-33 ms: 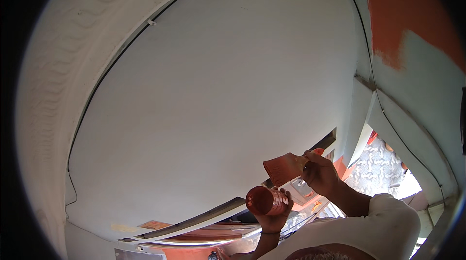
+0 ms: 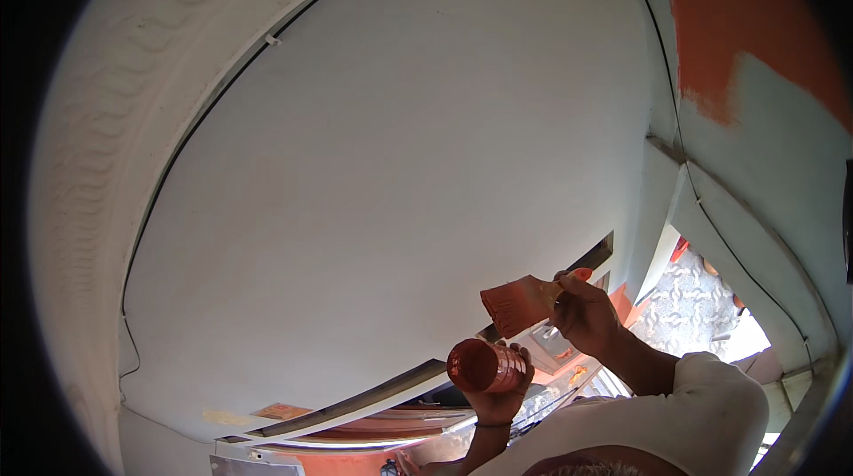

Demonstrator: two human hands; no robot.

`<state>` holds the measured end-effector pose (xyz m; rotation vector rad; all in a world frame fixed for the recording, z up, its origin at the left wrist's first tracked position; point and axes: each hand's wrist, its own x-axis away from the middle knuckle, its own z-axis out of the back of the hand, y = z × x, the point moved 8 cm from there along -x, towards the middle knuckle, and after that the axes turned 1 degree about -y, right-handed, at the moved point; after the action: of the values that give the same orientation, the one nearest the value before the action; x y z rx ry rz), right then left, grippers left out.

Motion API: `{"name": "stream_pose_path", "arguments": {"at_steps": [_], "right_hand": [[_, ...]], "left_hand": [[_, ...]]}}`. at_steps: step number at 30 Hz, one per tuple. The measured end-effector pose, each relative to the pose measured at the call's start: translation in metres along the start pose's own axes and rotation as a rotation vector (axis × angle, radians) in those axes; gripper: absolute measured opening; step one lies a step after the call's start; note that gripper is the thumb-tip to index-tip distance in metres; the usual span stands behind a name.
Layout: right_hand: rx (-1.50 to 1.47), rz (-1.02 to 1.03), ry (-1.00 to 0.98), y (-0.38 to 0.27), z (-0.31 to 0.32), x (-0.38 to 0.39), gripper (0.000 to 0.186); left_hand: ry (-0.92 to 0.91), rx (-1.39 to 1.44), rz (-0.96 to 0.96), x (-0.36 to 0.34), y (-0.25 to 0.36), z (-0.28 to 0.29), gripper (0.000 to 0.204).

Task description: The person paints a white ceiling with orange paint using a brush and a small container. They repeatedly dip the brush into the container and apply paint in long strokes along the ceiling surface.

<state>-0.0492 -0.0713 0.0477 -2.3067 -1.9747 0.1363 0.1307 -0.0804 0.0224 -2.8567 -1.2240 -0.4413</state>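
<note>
Held by its handle in my right hand (image 2: 586,321) is a wide paintbrush (image 2: 515,303), its bristles coated in orange-red paint and pointing left. My right fingers are closed round the handle, with an orange handle tip showing above them. Just below the brush, my left hand (image 2: 499,405) is wrapped round a ribbed clear plastic container (image 2: 508,369). Its round mouth faces left, and its inside is orange-red with paint. Brush and container are close but apart. Behind both stands a large pale wall (image 2: 382,174).
Orange paint (image 2: 737,14) covers part of the pale surface at the upper right. A black cable (image 2: 178,161) runs along a moulded white border (image 2: 89,156) at the left; another cable (image 2: 662,41) hangs at the right. Patterned floor (image 2: 684,298) shows at the lower right.
</note>
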Motion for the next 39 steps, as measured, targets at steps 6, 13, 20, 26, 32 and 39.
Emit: {"name": "stream_pose_path", "arguments": {"at_steps": [6,13,20,26,32,39], "right_hand": [[0.022,0.082,-0.024,-0.021,-0.023,0.005,0.01],[0.048,0.108,0.085,-0.024,-0.013,0.009,0.01],[0.114,0.137,0.074,-0.029,-0.021,0.016,0.012],[0.152,0.26,0.144,-0.047,-0.014,0.006,0.01],[0.181,0.284,0.16,-0.054,-0.022,0.004,0.01],[0.296,0.477,0.081,-0.072,-0.045,0.009,0.008]], "left_hand": [[-0.163,0.163,0.247,-0.013,-0.004,0.027,0.067],[-0.163,0.204,0.269,-0.02,-0.012,0.027,0.068],[-0.148,0.202,0.283,-0.018,-0.014,0.024,0.067],[-0.184,0.229,0.261,-0.028,-0.011,0.027,0.072],[-0.13,0.162,0.256,-0.031,-0.012,0.029,0.071],[-0.121,0.048,0.241,-0.05,-0.008,0.024,0.065]]}}
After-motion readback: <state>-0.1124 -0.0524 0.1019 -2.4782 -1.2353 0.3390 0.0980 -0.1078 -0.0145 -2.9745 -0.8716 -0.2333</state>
